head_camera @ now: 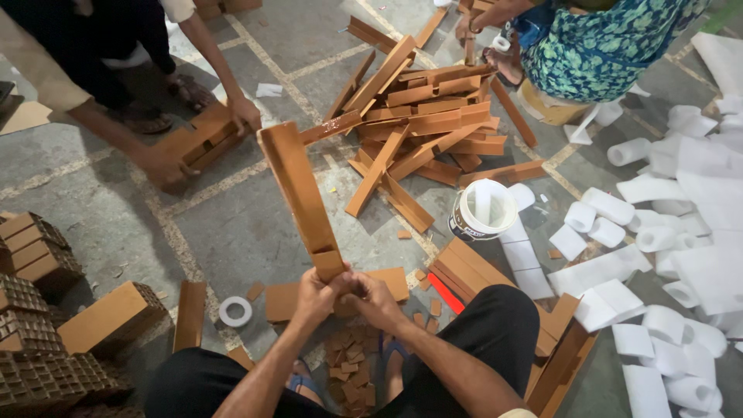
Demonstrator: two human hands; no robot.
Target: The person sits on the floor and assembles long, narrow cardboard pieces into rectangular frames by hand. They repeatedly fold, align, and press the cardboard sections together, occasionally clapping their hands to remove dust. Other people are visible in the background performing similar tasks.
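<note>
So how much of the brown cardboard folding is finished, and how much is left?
Done: stacks of folded brown cardboard blocks sit at the left. In hand: the left hand and right hand both grip the lower end of one long brown cardboard channel piece, held upright. Left: a big heap of loose brown cardboard strips lies on the grey tiled floor.

You are sitting on the floor of a small hand-assembly workshop, not a home: the worn concrete floor with its inlaid grid lines serves as the workbench. A loose heap of brown cardboard strips lies in the middle, finished honeycomb blocks are stacked to your left, and rolled white paper sheets spread to the right. A white glue bucket and a tape roll sit among offcuts (other people crouch nearby at the same work).
</note>
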